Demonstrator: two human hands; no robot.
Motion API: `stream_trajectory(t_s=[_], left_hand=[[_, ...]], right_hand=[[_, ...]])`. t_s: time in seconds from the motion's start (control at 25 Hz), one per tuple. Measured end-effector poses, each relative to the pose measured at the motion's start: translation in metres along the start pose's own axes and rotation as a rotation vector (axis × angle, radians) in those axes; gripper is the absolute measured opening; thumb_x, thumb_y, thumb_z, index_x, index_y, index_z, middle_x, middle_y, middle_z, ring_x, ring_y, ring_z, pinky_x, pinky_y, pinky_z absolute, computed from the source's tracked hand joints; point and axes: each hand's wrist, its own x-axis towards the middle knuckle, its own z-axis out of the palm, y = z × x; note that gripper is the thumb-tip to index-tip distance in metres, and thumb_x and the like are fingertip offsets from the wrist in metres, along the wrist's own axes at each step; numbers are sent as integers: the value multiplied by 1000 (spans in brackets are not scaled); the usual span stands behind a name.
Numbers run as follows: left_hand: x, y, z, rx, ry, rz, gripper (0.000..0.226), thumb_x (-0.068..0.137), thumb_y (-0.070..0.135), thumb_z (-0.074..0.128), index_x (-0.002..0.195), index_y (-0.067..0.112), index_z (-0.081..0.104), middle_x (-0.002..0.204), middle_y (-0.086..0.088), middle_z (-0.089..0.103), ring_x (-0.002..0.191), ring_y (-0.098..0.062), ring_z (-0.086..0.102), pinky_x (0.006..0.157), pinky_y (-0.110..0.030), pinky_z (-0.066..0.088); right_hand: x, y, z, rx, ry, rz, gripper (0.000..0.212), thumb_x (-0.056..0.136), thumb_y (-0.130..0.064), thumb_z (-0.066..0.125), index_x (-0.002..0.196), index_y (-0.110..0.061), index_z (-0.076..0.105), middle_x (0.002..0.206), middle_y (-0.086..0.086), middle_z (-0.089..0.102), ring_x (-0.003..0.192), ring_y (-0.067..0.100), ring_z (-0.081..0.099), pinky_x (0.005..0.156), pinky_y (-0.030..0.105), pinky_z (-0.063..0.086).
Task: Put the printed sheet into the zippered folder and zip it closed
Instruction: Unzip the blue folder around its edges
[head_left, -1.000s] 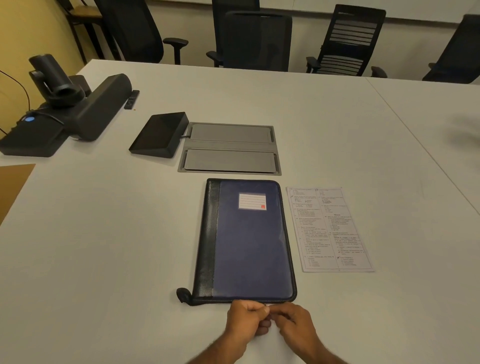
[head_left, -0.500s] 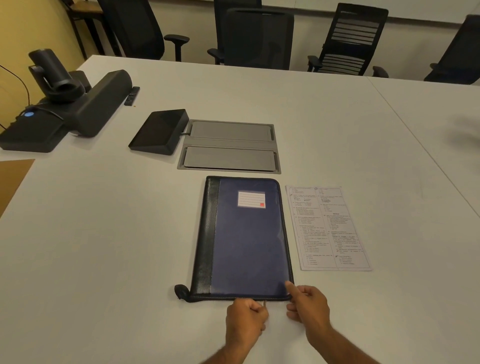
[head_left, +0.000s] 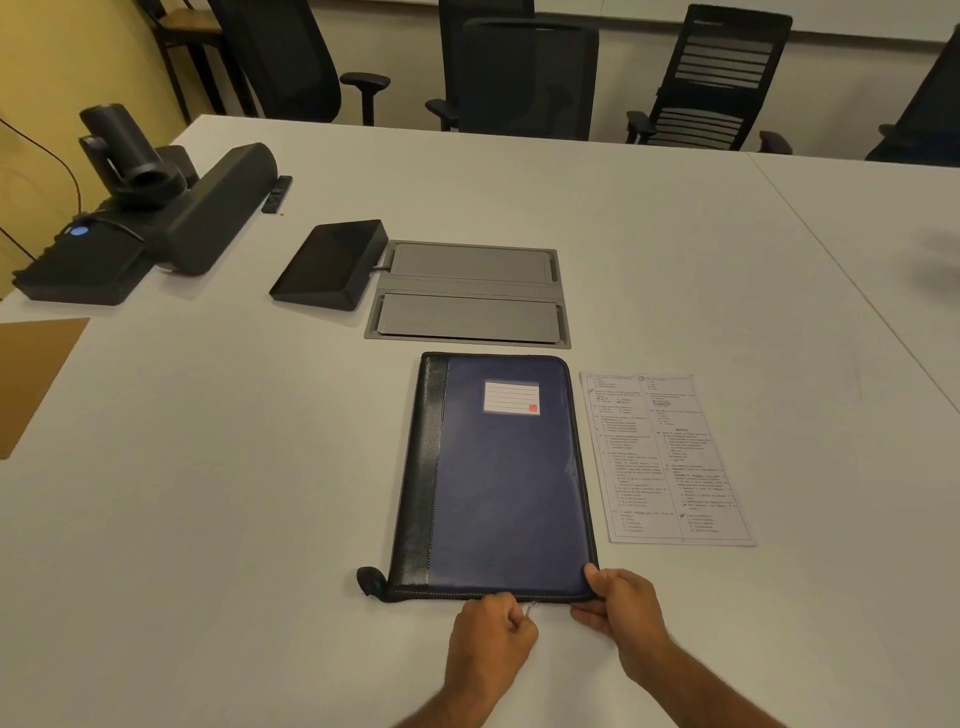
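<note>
White tabletop (head_left: 208, 493) fills most of the view, with 4 black office chairs (head_left: 524, 73) along its far edge. Close to the near edge lies the folder (head_left: 498, 478), flat and closed, blue with a black spine strip on its left and a white label (head_left: 511, 398) near its far end. Just beside its right edge, not touching, the sheet (head_left: 667, 457) lies flat on the tabletop, printed side up.

At the folder's near edge the left hand (head_left: 491, 636) is curled into a fist, its fingers pinched together on the small metal zipper pull (head_left: 529, 609). The right hand (head_left: 621, 603) clamps the folder's near right corner, thumb on top of the cover and fingers curled under the edge. A black zipper tail (head_left: 370, 581) sticks out past the near left corner.

Beyond the folder, a grey cable hatch (head_left: 470, 293) with 2 lids is set into the tabletop, and a dark touch panel (head_left: 330, 265) sits just left of it. Toward the far left corner stand a black bar-shaped unit (head_left: 213, 213) and a camera (head_left: 130, 156).
</note>
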Motion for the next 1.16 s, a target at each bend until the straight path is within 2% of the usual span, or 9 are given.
stream_trajectory(t_s=[0.12, 0.32, 0.56, 0.76, 0.96, 1.08, 1.16], left_hand=[[1, -9, -9, 82, 21, 61, 17, 81, 30, 60, 67, 19, 60, 57, 9, 56, 55, -11, 53, 63, -25, 52], [1, -28, -29, 129, 49, 100, 21, 83, 29, 61, 64, 22, 53, 59, 10, 54, 55, -9, 48, 60, -23, 47], [2, -57, -55, 125, 91, 101, 36, 81, 23, 66, 55, 28, 42, 46, 13, 44, 45, -8, 43, 53, -18, 41], [2, -80, -80, 146, 121, 92, 22, 81, 23, 66, 63, 16, 57, 48, 13, 48, 47, -10, 44, 57, -27, 49], [1, -93, -98, 208, 126, 135, 20, 80, 22, 67, 64, 15, 58, 45, 16, 41, 47, -9, 41, 56, -27, 45], [1, -97, -104, 215, 120, 141, 21, 79, 21, 67, 62, 19, 55, 44, 16, 40, 46, -8, 38, 55, -27, 43], [2, -101, -109, 253, 117, 139, 19, 77, 22, 65, 62, 15, 56, 45, 14, 40, 47, -9, 40, 56, -30, 46]], right_hand=[[1, 0, -1, -7, 1, -16, 20, 95, -13, 60, 89, 6, 62, 91, 21, 72, 77, 35, 74, 71, 46, 63], [3, -1, -2, -24, -4, -29, 18, 96, -11, 58, 88, 5, 61, 92, 23, 70, 77, 37, 73, 73, 48, 62], [5, -1, -2, -47, 9, -31, 17, 95, -12, 59, 90, 4, 62, 92, 22, 70, 75, 37, 73, 68, 46, 63], [8, -1, -2, -73, 17, -40, 18, 95, -12, 59, 89, 4, 63, 90, 21, 71, 70, 35, 74, 59, 38, 63], [9, -2, -2, -96, 11, -38, 19, 95, -12, 60, 88, 5, 63, 89, 22, 70, 67, 35, 74, 65, 46, 63], [9, -3, -3, -97, 8, -37, 20, 95, -13, 60, 87, 6, 63, 88, 23, 70, 65, 35, 74, 61, 43, 63], [9, -4, -3, -109, 12, -39, 21, 95, -13, 60, 87, 6, 62, 87, 23, 70, 63, 33, 74, 60, 41, 63]])
